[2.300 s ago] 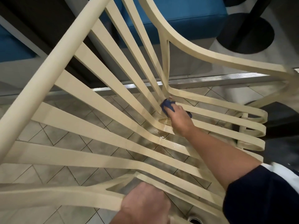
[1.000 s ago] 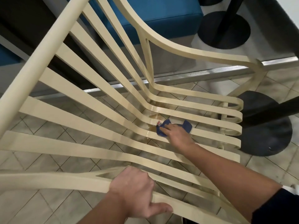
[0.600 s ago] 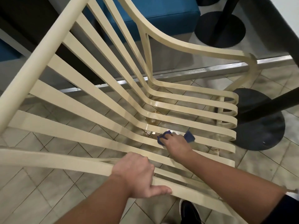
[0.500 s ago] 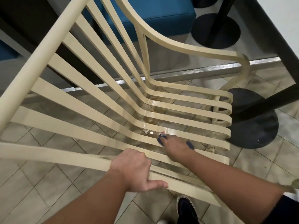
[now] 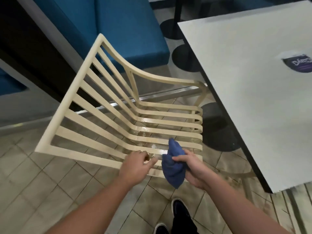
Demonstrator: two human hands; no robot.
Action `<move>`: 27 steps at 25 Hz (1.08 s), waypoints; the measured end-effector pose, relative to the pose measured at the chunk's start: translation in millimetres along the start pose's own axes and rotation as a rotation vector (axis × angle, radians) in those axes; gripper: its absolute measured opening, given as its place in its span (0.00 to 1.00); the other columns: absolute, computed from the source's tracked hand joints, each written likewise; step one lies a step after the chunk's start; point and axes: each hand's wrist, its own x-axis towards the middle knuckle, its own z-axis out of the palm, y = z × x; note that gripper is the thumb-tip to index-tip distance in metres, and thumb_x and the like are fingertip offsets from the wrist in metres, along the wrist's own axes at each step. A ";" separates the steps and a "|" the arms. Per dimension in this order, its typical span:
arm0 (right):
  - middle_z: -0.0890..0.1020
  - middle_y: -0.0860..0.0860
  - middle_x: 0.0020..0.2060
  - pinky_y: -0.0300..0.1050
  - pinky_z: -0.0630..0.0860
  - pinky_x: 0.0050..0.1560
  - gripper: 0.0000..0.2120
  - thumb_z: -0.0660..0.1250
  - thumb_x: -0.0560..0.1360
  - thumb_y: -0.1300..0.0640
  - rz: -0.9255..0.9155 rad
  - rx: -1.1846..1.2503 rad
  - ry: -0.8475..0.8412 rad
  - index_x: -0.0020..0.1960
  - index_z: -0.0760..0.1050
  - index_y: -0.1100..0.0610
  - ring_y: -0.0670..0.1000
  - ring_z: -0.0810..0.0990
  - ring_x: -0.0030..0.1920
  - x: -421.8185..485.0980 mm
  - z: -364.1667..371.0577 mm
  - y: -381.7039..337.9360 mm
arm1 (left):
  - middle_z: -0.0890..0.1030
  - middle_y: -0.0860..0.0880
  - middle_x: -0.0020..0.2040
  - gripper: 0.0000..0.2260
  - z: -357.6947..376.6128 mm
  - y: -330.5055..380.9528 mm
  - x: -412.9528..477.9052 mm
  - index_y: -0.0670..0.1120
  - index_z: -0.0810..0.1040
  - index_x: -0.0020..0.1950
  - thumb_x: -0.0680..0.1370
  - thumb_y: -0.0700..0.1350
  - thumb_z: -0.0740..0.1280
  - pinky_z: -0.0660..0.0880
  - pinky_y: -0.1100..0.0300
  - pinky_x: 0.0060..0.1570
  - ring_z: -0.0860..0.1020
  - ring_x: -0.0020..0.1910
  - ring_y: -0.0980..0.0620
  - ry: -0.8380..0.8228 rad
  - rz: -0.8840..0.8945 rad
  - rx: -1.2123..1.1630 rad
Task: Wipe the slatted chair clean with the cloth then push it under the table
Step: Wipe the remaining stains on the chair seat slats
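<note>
The cream slatted chair (image 5: 108, 115) stands on the tiled floor, its back to the left and its seat front toward the table. Wet patches shine on the middle seat slats. My right hand (image 5: 190, 168) grips the bunched blue cloth (image 5: 172, 168) above the near side of the seat, lifted off the slats. My left hand (image 5: 135, 168) hovers over the near armrest with fingers loosely curled; whether it touches the rail is unclear. The white table (image 5: 253, 85) stands to the right of the chair.
The table's round black base (image 5: 217, 129) sits on the floor just beyond the seat front. Blue bench seats (image 5: 128, 31) line the far side behind a metal floor strip (image 5: 162, 93). A dark sticker (image 5: 297, 65) lies on the tabletop. My shoes (image 5: 179, 208) are near the chair.
The view has pulled back, so the whole chair and table show. My right hand lifted the cloth off the seat slat and bunched it. My left hand released its grip on the armrest.
</note>
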 end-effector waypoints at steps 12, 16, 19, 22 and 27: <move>0.79 0.66 0.62 0.56 0.80 0.59 0.24 0.69 0.71 0.68 -0.022 0.131 0.001 0.66 0.74 0.58 0.65 0.81 0.61 -44.7 6.7 14.7 | 0.81 0.56 0.42 0.17 -14.9 2.8 -47.5 0.53 0.81 0.47 0.81 0.63 0.62 0.77 0.56 0.46 0.78 0.43 0.56 0.069 -0.082 -0.118; 0.80 0.62 0.59 0.54 0.78 0.50 0.17 0.69 0.74 0.62 -0.162 -0.036 0.157 0.63 0.75 0.57 0.60 0.81 0.57 28.9 3.7 -24.5 | 0.80 0.52 0.45 0.26 -25.2 -53.7 11.1 0.52 0.81 0.50 0.83 0.67 0.51 0.72 0.53 0.49 0.78 0.48 0.50 -0.039 0.076 0.546; 0.80 0.55 0.54 0.50 0.75 0.48 0.18 0.69 0.76 0.58 -0.254 -0.347 0.245 0.65 0.72 0.54 0.54 0.80 0.51 86.0 15.0 -55.2 | 0.76 0.51 0.33 0.35 -5.8 -74.6 29.9 0.48 0.78 0.37 0.81 0.71 0.44 0.76 0.55 0.39 0.78 0.35 0.50 -0.154 0.104 0.653; 0.75 0.47 0.52 0.43 0.74 0.44 0.28 0.71 0.76 0.64 -0.401 -0.729 0.351 0.72 0.64 0.54 0.49 0.77 0.47 148.1 29.1 -72.3 | 0.75 0.51 0.29 0.38 9.2 -80.8 32.5 0.47 0.75 0.32 0.78 0.74 0.41 0.77 0.56 0.35 0.75 0.30 0.51 -0.080 0.084 0.629; 0.77 0.52 0.56 0.50 0.75 0.54 0.40 0.74 0.69 0.66 -0.586 -0.825 0.584 0.74 0.59 0.48 0.55 0.77 0.56 280.0 57.6 -79.4 | 0.71 0.52 0.29 0.37 7.4 -78.4 35.1 0.48 0.70 0.31 0.76 0.75 0.40 0.70 0.57 0.31 0.69 0.27 0.52 -0.102 0.063 0.611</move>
